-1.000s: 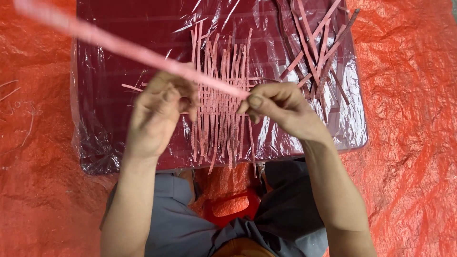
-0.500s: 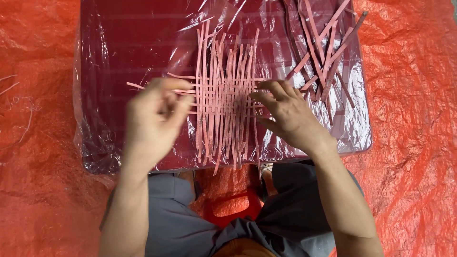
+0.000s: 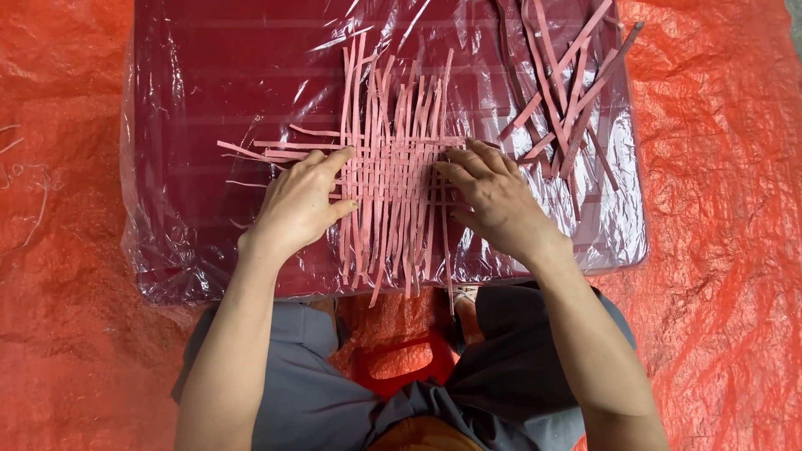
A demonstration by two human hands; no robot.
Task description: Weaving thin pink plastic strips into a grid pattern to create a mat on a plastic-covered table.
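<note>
An orange tarpaulin (image 3: 75, 250) covers the floor, and on it stands a low dark-red board wrapped in clear plastic film (image 3: 200, 92), where a seated person in grey trousers works over a half-made woven mat of pink strips (image 3: 393, 179). The mat lies at the board's middle, its long uprights running away from the person and a few cross strips threaded through near the centre, their loose ends trailing leftward. A pile of spare pink strips (image 3: 568, 100) sits apart at the board's far right corner. The left hand (image 3: 301, 205) rests flat on the mat's left edge, fingers spread and loosely extended, gripping nothing; the right hand (image 3: 493, 196) presses on the right edge, fingertips down on the weave, likewise not closed around any strip. The strips look thin, light and springy, likely to slide on the glossy film and slip out of the weave, so they seem best pinned at the crossings and lifted singly by their free ends.
</note>
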